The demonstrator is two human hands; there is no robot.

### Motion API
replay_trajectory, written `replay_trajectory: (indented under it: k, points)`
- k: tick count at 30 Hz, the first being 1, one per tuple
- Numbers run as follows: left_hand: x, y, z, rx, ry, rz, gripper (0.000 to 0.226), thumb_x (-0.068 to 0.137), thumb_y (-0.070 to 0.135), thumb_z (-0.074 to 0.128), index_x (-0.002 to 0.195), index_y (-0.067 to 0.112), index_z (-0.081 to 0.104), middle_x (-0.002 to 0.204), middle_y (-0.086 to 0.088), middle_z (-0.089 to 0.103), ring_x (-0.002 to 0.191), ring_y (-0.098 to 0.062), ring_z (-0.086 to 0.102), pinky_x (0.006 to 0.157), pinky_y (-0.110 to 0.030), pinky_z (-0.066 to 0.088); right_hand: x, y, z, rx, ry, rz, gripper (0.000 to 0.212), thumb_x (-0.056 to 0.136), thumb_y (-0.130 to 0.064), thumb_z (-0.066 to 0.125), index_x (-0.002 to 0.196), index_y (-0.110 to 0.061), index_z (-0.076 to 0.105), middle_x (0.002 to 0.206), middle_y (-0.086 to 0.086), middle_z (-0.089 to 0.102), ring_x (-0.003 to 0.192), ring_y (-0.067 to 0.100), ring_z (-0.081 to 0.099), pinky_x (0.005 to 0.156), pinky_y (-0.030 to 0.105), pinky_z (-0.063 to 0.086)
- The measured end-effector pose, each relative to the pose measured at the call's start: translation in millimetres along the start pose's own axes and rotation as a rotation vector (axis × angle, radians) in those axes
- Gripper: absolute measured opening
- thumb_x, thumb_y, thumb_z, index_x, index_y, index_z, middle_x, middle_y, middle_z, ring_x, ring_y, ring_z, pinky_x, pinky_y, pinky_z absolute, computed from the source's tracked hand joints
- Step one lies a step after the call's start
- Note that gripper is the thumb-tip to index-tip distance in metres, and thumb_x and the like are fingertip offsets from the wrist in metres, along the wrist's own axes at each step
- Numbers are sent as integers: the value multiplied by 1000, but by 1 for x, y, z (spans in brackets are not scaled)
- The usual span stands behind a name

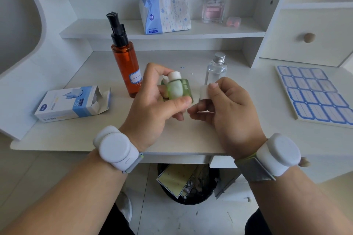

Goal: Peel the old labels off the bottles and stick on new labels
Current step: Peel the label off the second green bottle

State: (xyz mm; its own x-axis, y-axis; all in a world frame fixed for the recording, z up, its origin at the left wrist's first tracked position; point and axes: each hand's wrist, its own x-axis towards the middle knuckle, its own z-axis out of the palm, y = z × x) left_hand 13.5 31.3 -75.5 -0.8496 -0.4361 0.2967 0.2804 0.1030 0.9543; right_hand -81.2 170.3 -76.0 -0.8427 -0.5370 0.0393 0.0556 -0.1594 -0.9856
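My left hand (150, 108) grips a small green bottle (177, 89) with a white cap above the middle of the desk, thumb across its front. Just right of it, my right hand (227, 105) pinches a small white pad or wipe (204, 92) between thumb and forefinger, close to the bottle's side. An amber pump bottle (125, 63) with a new blue-framed label stands behind my left hand. A clear bottle (215, 69) with a silver cap stands behind my right hand. A sheet of blue-bordered labels (313, 93) lies at the right.
An opened blue-and-white box (72, 103) lies at the left of the desk (95, 135). On the shelf behind stand a tissue pack (166, 11), a pink perfume bottle (213, 5) and a small pink case (233, 21). A black waste bin (188, 185) with scraps sits under the desk.
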Motion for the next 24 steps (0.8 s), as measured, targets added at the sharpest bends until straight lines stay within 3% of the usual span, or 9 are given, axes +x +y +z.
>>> replay_trajectory:
  k: [4, 7, 9, 11, 15, 18, 21, 24]
  points:
    - [2, -1, -8, -156, 92, -34, 44, 74, 18, 74, 111, 24, 50, 82, -4, 67, 67, -25, 61, 59, -35, 52, 1, -1, -1, 80, 26, 19, 29, 110, -16, 43, 85, -6, 53, 61, 9, 55, 65, 30, 70, 65, 41, 62]
    - [2, -3, -4, -61, 35, -23, 44, 74, 26, 74, 111, 28, 50, 79, -6, 67, 69, -28, 64, 65, -42, 54, -2, 0, 2, -59, -15, -45, 18, 108, -18, 49, 98, -2, 52, 67, 10, 67, 69, 32, 73, 68, 46, 64]
    - [1, -3, -1, -25, 7, -15, 46, 74, 27, 74, 113, 28, 49, 77, -5, 67, 69, -28, 64, 66, -44, 55, -3, 0, 2, -66, -41, -60, 6, 107, -15, 51, 109, -9, 50, 77, 13, 74, 72, 35, 75, 69, 46, 64]
    - [1, -2, -2, -26, 12, -16, 46, 75, 27, 74, 113, 28, 49, 76, -4, 67, 68, -27, 64, 66, -44, 55, -3, -2, 1, -59, -41, -55, 11, 105, -8, 53, 114, -14, 53, 83, 15, 75, 69, 33, 74, 68, 42, 64]
    - [0, -2, -1, 10, -5, -9, 46, 79, 14, 75, 114, 27, 47, 77, -2, 68, 69, -25, 64, 64, -42, 56, -2, 0, -2, -162, -24, -116, 11, 97, -2, 63, 95, -10, 70, 72, 8, 68, 55, 18, 63, 58, 30, 54]
    - [0, -1, 0, 21, -27, -14, 46, 80, 15, 74, 115, 27, 47, 78, -2, 69, 70, -24, 65, 65, -42, 57, -2, 1, -3, -199, 5, -114, 6, 91, -5, 73, 92, -10, 76, 63, 3, 68, 53, 13, 61, 61, 26, 54]
    - [0, -2, -3, -20, -19, -30, 48, 75, 25, 75, 116, 28, 49, 78, -5, 68, 71, -29, 65, 69, -46, 56, -2, 0, -4, -260, 31, -109, 11, 84, -14, 82, 94, -18, 79, 73, 9, 75, 60, 19, 67, 67, 30, 60]
    - [1, -2, -4, -27, -33, -38, 48, 77, 21, 75, 117, 31, 50, 81, -10, 70, 74, -32, 67, 72, -47, 53, -2, 2, -3, -317, 52, -112, 20, 81, -20, 85, 100, -25, 79, 87, 11, 77, 75, 23, 72, 76, 34, 60]
